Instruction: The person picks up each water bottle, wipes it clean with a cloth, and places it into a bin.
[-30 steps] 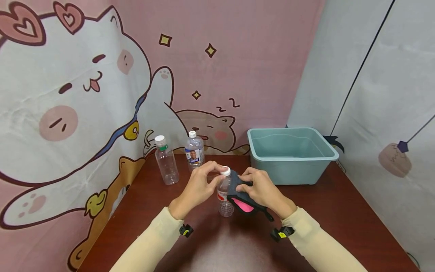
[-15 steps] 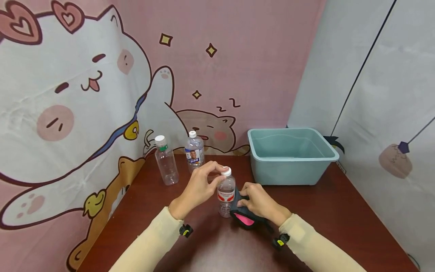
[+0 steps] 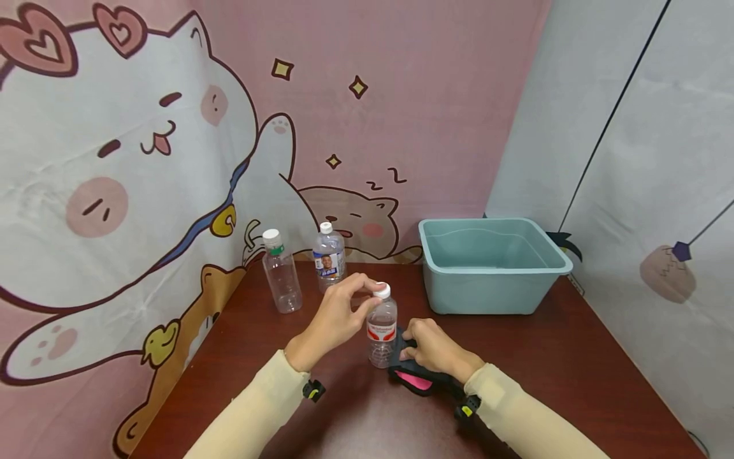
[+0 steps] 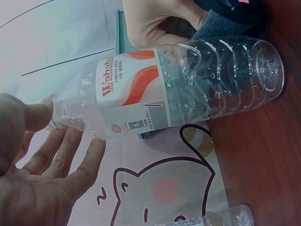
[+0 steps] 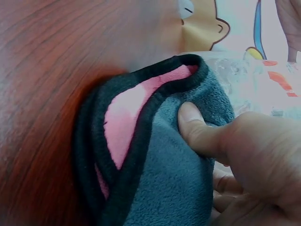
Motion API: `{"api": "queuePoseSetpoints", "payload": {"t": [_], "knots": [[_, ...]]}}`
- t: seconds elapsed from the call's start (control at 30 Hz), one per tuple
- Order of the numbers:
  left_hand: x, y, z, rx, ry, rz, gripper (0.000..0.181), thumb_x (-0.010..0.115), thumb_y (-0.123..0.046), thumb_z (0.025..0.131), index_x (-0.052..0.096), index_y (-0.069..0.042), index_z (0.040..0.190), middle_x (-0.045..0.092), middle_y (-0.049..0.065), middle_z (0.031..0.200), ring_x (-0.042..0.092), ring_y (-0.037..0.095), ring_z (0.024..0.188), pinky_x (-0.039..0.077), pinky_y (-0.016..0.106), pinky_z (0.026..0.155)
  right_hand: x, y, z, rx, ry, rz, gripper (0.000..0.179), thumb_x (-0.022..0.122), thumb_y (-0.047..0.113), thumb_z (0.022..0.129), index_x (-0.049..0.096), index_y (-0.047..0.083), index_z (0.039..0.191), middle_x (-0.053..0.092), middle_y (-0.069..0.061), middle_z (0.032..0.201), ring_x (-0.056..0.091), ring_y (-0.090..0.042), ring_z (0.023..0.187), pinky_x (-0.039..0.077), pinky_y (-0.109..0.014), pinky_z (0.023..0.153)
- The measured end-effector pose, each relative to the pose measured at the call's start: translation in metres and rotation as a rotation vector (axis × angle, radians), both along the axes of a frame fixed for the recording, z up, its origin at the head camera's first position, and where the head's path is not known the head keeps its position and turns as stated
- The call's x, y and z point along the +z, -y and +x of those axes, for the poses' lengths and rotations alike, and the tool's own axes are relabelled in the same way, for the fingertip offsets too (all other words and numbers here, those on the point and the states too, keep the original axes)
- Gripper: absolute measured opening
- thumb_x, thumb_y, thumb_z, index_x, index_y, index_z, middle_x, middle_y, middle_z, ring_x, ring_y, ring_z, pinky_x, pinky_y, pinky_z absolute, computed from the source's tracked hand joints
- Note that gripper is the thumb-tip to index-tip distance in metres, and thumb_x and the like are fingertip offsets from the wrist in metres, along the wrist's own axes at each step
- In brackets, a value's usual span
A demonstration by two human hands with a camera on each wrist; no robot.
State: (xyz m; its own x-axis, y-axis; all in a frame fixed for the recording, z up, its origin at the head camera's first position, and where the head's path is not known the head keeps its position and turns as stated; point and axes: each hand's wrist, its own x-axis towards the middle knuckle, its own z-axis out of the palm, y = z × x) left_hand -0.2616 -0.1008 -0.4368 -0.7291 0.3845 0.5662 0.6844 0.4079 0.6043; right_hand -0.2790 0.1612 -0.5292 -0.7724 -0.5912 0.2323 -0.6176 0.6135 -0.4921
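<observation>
A clear plastic water bottle (image 3: pixel 381 331) with a white cap and a red-and-white label stands upright on the table. My left hand (image 3: pixel 342 310) pinches it at the cap between thumb and fingers. In my right hand (image 3: pixel 437 347) is a folded grey cloth (image 5: pixel 174 165) with black edging and a pink inner side, gripped between thumb and fingers. The cloth lies against the lower right side of the bottle, close over the tabletop. In the left wrist view the bottle's label (image 4: pixel 134 92) faces the camera, and the cloth's grey corner shows behind its lower part.
Two more clear bottles stand at the back left: one with a green neck band (image 3: pixel 283 280) and one with a blue label (image 3: pixel 329 258). A teal plastic bin (image 3: pixel 487 290) stands at the back right. Printed curtains (image 3: pixel 447 115) hang behind the brown table (image 3: pixel 573 382).
My right hand has moved the cloth down along the bottle's right side to near its base, uncovering the label. My left hand stays at the cap.
</observation>
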Motion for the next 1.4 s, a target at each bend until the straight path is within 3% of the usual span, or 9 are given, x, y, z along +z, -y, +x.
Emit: {"api": "queuePoseSetpoints", "payload": {"t": [0.23,0.33,0.67,0.9,1.03,1.27,1.4], "knots": [[0.001,-0.002,0.000,-0.008,-0.026,-0.010,0.022,0.085,-0.004,0.106,0.075,-0.008,0.125,0.081,0.011,0.132,0.083,0.028,0.127,0.071,0.039,0.103,0.001,-0.003,-0.001,-0.068,0.043,-0.024,0.039,0.102,0.010,0.089,0.087,-0.008,0.119,0.087,-0.020,0.114,0.085,-0.029,0.104,0.074,-0.046,0.090],[0.001,-0.002,0.000,-0.004,-0.026,-0.017,0.020,0.084,-0.005,0.106,0.075,-0.008,0.124,0.081,0.010,0.131,0.083,0.028,0.127,0.071,0.040,0.103,0.002,-0.004,-0.001,-0.086,0.042,-0.040,0.040,0.103,0.012,0.088,0.086,-0.007,0.119,0.088,-0.019,0.115,0.086,-0.030,0.103,0.074,-0.049,0.091],[0.002,-0.002,0.000,-0.006,-0.030,-0.027,0.022,0.085,-0.004,0.105,0.075,-0.007,0.124,0.081,0.012,0.130,0.082,0.030,0.127,0.071,0.046,0.104,0.017,-0.008,0.004,-0.134,0.000,-0.114,0.038,0.102,0.020,0.092,0.089,0.005,0.125,0.088,-0.004,0.114,0.079,-0.013,0.098,0.071,-0.037,0.087],[0.002,-0.001,0.001,-0.006,-0.021,-0.030,0.022,0.085,-0.004,0.106,0.076,-0.008,0.125,0.081,0.011,0.130,0.083,0.028,0.127,0.071,0.041,0.103,0.037,-0.008,0.008,-0.155,-0.034,-0.213,0.027,0.098,0.016,0.096,0.090,0.009,0.121,0.085,0.003,0.107,0.069,-0.008,0.090,0.061,-0.024,0.080],[0.000,0.000,0.002,-0.014,-0.007,-0.016,0.023,0.085,-0.003,0.106,0.076,-0.008,0.126,0.081,0.012,0.131,0.083,0.029,0.127,0.071,0.043,0.102,0.046,-0.005,0.009,-0.153,-0.100,-0.263,0.022,0.098,0.011,0.095,0.092,0.010,0.117,0.083,0.004,0.102,0.072,-0.008,0.090,0.062,-0.025,0.080],[0.000,-0.001,-0.001,-0.019,-0.051,-0.020,0.022,0.085,-0.004,0.105,0.076,-0.008,0.125,0.081,0.012,0.128,0.082,0.029,0.125,0.071,0.051,0.104,0.066,-0.001,0.010,-0.170,-0.215,-0.359,0.021,0.099,0.011,0.094,0.093,0.012,0.113,0.082,0.004,0.101,0.075,-0.010,0.092,0.063,-0.028,0.081],[0.001,-0.002,-0.003,0.000,-0.070,-0.045,0.019,0.084,-0.006,0.107,0.077,-0.010,0.124,0.082,0.009,0.127,0.082,0.025,0.127,0.069,0.046,0.110,0.081,0.006,0.008,-0.163,-0.226,-0.379,0.020,0.099,0.017,0.095,0.093,0.014,0.114,0.082,0.004,0.102,0.075,-0.013,0.094,0.061,-0.027,0.078]]}}
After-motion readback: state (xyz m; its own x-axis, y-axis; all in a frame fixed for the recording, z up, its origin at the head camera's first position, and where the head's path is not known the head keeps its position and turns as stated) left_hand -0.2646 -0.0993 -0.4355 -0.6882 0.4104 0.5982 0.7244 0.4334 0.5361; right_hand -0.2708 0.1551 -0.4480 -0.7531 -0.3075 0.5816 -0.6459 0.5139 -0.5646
